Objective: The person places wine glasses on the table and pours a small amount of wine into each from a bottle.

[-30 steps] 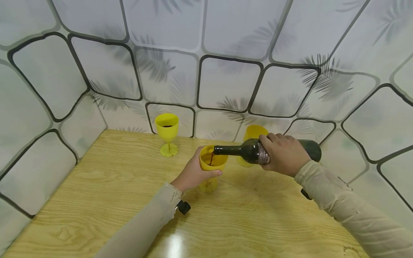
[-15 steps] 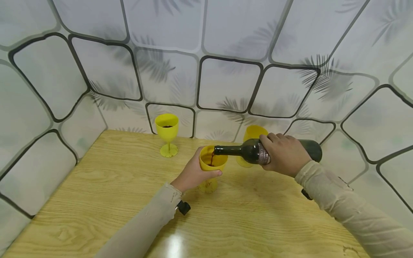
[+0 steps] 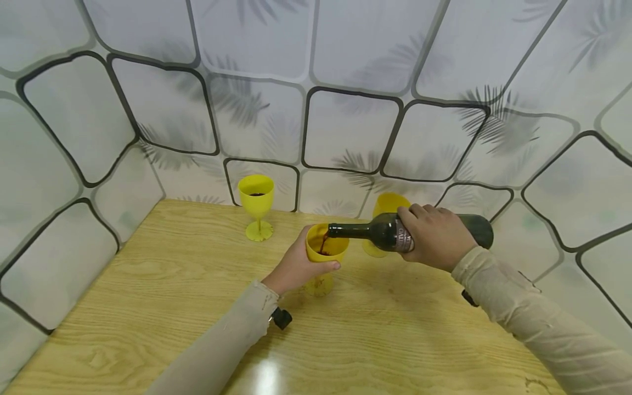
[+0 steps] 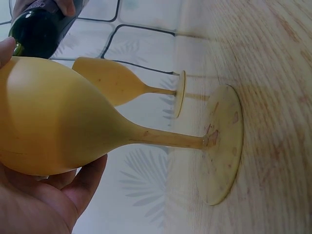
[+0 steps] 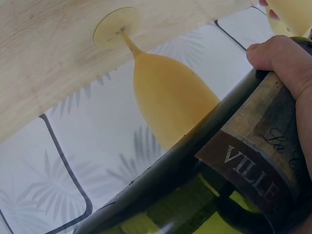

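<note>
My left hand [image 3: 299, 262] grips the bowl of a yellow wine goblet [image 4: 63, 117], thumb at its front. The goblet stands upright, its foot on the wooden table. My right hand [image 3: 436, 236] holds a dark green wine bottle [image 3: 382, 231] round its body, lying nearly level. The bottle's mouth is over the goblet's rim, and a thin dark red stream runs from it into the bowl, where a little dark liquid shows. In the right wrist view a brown and tan label [image 5: 248, 165] shows on the bottle beside the thumb.
A second yellow goblet [image 3: 256, 198] with dark liquid inside stands at the back left. Another goblet [image 5: 170, 92] stands behind the bottle, partly hidden by it in the head view. The patterned wall [image 3: 350, 129] rises at the back edge of the wooden table [image 3: 163, 307].
Both hands keep nearly the same place. The stream keeps running from the bottle, and more dark liquid shows at the bottom of the held goblet.
</note>
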